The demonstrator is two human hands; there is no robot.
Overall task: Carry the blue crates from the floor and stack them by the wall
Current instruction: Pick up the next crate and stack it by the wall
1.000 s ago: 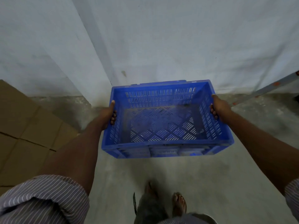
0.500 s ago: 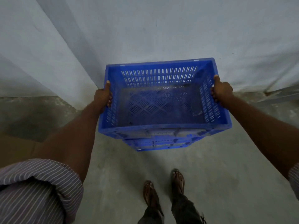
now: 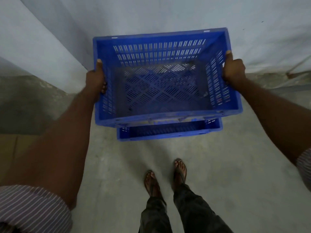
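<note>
While we look down past our own arms, we hold a blue perforated plastic crate (image 3: pixel 161 84) level in front of us, its slotted walls and diamond-patterned vented floor open to view and nothing inside it but a few dark specks. Our left hand (image 3: pixel 95 79) is closed around the crate's left rim, thumb lying along the top edge and fingers curled against the outer wall. Our right hand (image 3: pixel 234 69) clamps the right rim in the same way, thumb up on the edge. Both forearms are bare, with striped rolled sleeves (image 3: pixel 32 209) at the near corners of the view.

Directly below the held crate, a second blue plastic crate (image 3: pixel 168 132) sits on the grey concrete floor (image 3: pixel 235 165); only its near rim and a strip of its slotted wall show beneath the upper one. We cannot tell whether the two crates touch. Both lie close to the pale grey wall (image 3: pixel 168 14) at the far side, to the right of a wall corner. Nearer to us, our two feet in dark sandals (image 3: pixel 180 170) stand on the floor, just short of the lower crate. A brown cardboard sheet (image 3: pixel 10 145) lies at the left edge.
</note>
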